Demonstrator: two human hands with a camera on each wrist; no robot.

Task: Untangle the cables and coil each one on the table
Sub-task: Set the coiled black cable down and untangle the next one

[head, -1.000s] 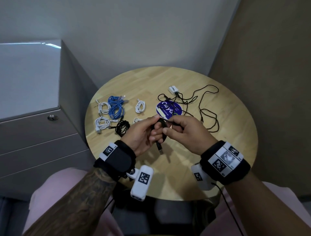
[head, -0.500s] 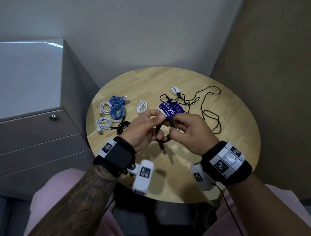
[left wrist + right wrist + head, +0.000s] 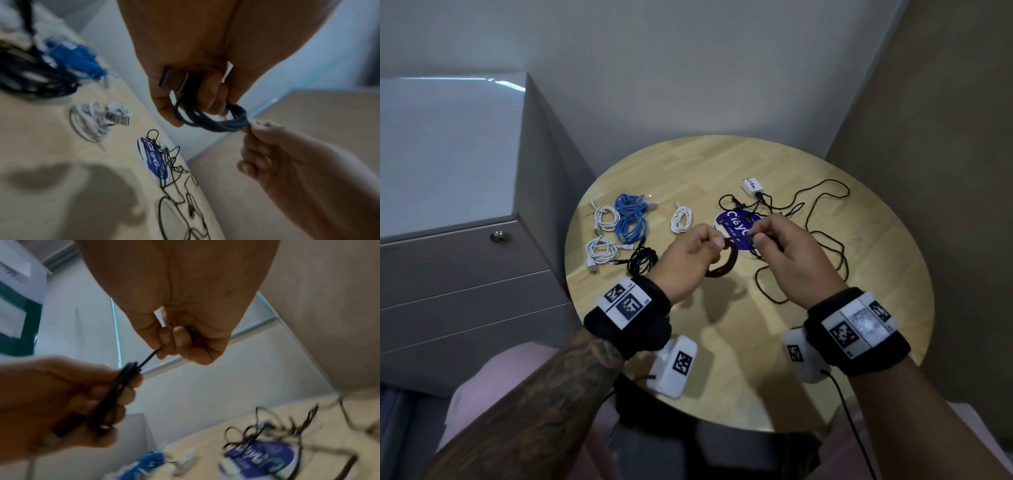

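My left hand [image 3: 690, 258] holds a small coil of black cable [image 3: 726, 263] above the round wooden table [image 3: 876, 274]; the left wrist view shows the coil [image 3: 211, 120] looped under the fingers, with a USB plug [image 3: 173, 80] against the palm. My right hand [image 3: 787, 253] pinches that cable's free end [image 3: 149, 359] and draws it taut away from the coil [image 3: 115, 395]. A loose tangle of thin black cable [image 3: 822, 233] lies at the table's right. Coiled cables lie at the left: white [image 3: 604, 216], blue [image 3: 631, 219], black [image 3: 642, 262].
A white charger block [image 3: 752, 186] sits at the tangle's far end, by a round blue sticker [image 3: 736, 224]. Another white coil [image 3: 681, 221] lies mid-table. A grey drawer cabinet [image 3: 465, 219] stands close on the left. Walls close in behind and to the right.
Both hands have risen and moved apart. The cable's free end now stretches straight between them, and the plug that hung below the left hand is tucked into the palm.
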